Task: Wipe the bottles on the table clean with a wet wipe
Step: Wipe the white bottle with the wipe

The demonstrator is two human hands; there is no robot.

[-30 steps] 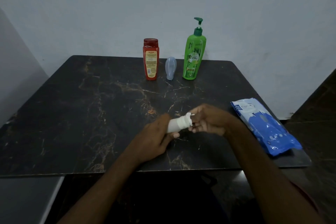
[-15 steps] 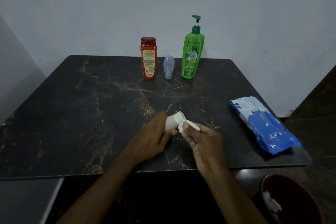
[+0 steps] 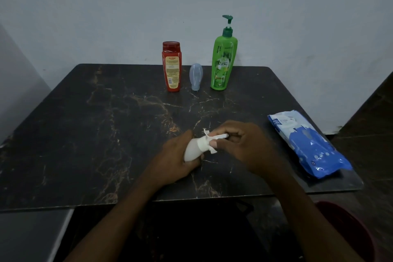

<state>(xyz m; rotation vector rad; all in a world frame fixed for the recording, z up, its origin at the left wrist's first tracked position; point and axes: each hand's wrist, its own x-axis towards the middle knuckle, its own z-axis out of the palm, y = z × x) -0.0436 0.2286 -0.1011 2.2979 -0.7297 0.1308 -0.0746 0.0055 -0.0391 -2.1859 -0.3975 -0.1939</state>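
Note:
My left hand point(image 3: 174, 159) grips a small white bottle point(image 3: 194, 149), tilted with its top toward the right, just above the dark marble table point(image 3: 85, 134). My right hand point(image 3: 246, 147) pinches a white wet wipe point(image 3: 209, 141) against the bottle's neck and cap. At the table's far edge stand a red bottle point(image 3: 171, 66), a small grey-blue bottle point(image 3: 196, 76) and a tall green pump bottle point(image 3: 223, 59), all upright in a row.
A blue and white wet wipe pack point(image 3: 306, 142) lies at the table's right edge. A dark red bin point(image 3: 348, 229) sits on the floor at the lower right. A pale wall rises behind the table.
My right hand swung down to the bottle's near side, then came back up to its top end, carrying the wipe over the cap. The left hand kept its hold.

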